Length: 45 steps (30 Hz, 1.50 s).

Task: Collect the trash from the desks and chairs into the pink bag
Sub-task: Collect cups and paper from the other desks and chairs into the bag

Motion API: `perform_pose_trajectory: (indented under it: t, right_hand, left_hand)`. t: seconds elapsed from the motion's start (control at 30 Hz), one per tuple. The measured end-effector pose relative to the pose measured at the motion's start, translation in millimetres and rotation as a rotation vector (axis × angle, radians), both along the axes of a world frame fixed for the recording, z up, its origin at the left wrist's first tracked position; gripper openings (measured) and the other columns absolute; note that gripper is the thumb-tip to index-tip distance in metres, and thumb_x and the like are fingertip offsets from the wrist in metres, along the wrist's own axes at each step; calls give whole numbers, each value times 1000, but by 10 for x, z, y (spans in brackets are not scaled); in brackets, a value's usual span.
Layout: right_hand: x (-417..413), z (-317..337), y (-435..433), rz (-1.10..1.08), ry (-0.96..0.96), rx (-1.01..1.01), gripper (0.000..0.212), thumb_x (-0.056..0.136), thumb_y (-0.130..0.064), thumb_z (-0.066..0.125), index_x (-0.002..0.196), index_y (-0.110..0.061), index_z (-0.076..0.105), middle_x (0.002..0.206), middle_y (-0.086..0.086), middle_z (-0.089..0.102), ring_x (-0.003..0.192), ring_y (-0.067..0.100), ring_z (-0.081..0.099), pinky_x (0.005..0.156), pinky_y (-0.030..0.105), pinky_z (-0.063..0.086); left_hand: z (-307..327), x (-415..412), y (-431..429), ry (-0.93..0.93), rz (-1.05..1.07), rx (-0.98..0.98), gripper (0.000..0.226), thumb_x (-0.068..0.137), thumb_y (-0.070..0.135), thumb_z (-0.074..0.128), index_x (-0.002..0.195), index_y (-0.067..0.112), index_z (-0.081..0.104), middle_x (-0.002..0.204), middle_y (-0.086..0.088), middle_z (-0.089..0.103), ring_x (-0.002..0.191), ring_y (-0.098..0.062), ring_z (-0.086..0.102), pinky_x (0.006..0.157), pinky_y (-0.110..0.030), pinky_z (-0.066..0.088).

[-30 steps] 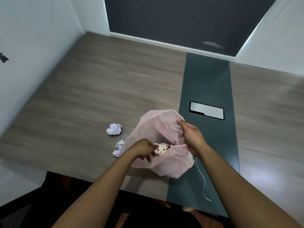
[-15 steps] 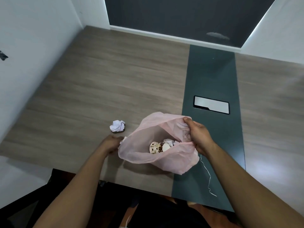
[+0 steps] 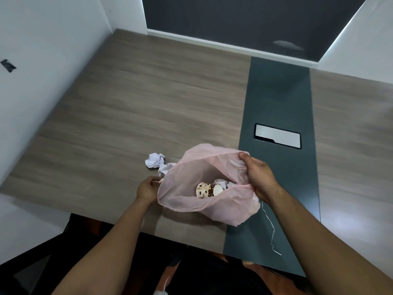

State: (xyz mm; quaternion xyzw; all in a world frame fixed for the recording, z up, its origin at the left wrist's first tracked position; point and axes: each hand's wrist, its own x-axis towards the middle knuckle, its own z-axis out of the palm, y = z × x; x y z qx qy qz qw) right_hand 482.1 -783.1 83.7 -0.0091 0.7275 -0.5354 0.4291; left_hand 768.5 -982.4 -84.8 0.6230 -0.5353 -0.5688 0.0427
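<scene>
Between the two hands: pink bag (image 3: 204, 203), mouth held wide over the near part of the wooden desk (image 3: 127, 99).
Right hand (image 3: 258, 176): closed on the bag's far-right rim, fabric bunched under the thumb and fingers; forearm reaching in from the lower right.
Left hand (image 3: 147, 189): at the bag's left rim, fingers curled and pinching the edge of the bag; the grip is partly hidden by the fabric.
Bag contents: patterned paper cup (image 3: 205, 190) lying on its side, just left of the right hand's wrist, with crumpled white paper (image 3: 221, 183) touching it on the far side.
Beyond the left hand: crumpled paper ball (image 3: 154, 160) on the desk, outside the bag; a second paper wad (image 3: 164, 169) just beside it, touching the bag's rim.
Below the right wrist: thin white string (image 3: 269, 226) trailing down across the dark centre strip (image 3: 276, 99) of the desk.
Beyond the right hand: rectangular cable hatch (image 3: 277, 136) set in that strip, well apart from the bag.
</scene>
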Motion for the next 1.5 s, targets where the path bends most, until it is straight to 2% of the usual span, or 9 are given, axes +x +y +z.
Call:
perform_pose_trajectory:
  t: [0.1, 0.33, 0.53, 0.77, 0.93, 1.07, 1.17, 1.33, 1.5]
  right_hand:
    - [3, 9, -21, 6, -14, -10, 29, 107, -34, 68, 104, -9, 81, 87, 9, 83, 70, 20, 78, 59, 30, 63]
    - [30, 80, -146, -12, -15, -36, 28, 107, -34, 69, 105, -9, 81, 86, 8, 84, 66, 16, 77, 59, 26, 60]
    - [17, 325, -461, 57, 31, -144, 28, 108, -31, 67, 100, -11, 84, 97, 17, 84, 82, 26, 79, 79, 34, 62]
    - [8, 518, -735, 145, -22, -193, 33, 108, -36, 68, 83, -21, 84, 61, -2, 65, 42, 9, 49, 39, 18, 38]
    - [37, 420, -774, 108, -16, -184, 30, 105, -37, 72, 98, -11, 85, 97, 22, 75, 84, 36, 67, 78, 44, 57]
    - [57, 307, -793, 94, 2, -120, 29, 107, -35, 69, 90, -18, 85, 82, 17, 60, 53, 20, 49, 45, 23, 39]
    - [63, 208, -791, 83, -14, -103, 28, 105, -37, 71, 93, -19, 87, 84, 18, 62, 69, 30, 53, 60, 31, 43]
    - [71, 125, -811, 9, -7, -69, 28, 101, -40, 74, 95, -16, 87, 96, 23, 69, 92, 37, 57, 81, 47, 45]
    - [88, 145, -801, 28, -26, -81, 29, 107, -34, 67, 96, -14, 84, 93, 17, 80, 82, 34, 72, 77, 40, 58]
  left_hand:
    - [556, -53, -89, 248, 91, -62, 21, 99, 14, 78, 119, 11, 74, 105, -15, 78, 78, -20, 71, 56, -19, 54]
    - [1466, -190, -211, 656, -272, 131, 33, 94, 28, 78, 126, 20, 77, 117, -7, 75, 95, -25, 72, 68, -30, 46]
    - [1443, -675, 76, 370, -702, 155, 32, 101, 35, 77, 127, 16, 75, 118, -4, 81, 98, -20, 78, 66, -27, 48]
    - [1246, -1039, 266, 107, -562, -41, 42, 102, 53, 68, 103, 13, 79, 92, 3, 82, 74, -14, 71, 56, -24, 47]
    - [1213, -976, 184, 36, -552, -93, 45, 107, 48, 57, 105, 7, 75, 111, -19, 78, 74, -24, 70, 64, -30, 52]
    - [1479, -780, 16, 221, -569, 145, 44, 109, 50, 58, 126, 12, 73, 128, -4, 79, 101, -24, 80, 78, -34, 58]
    - [1638, -539, -244, 467, -462, 366, 43, 113, 43, 52, 128, 8, 73, 131, -7, 79, 106, -21, 78, 72, -24, 57]
    - [1284, -365, -761, 443, 140, 163, 28, 110, 36, 58, 91, 18, 69, 96, -6, 74, 62, -8, 69, 45, -18, 44]
    - [381, -364, -918, 175, 47, -107, 32, 104, 10, 63, 135, 8, 69, 131, -16, 71, 107, -26, 68, 93, -38, 55]
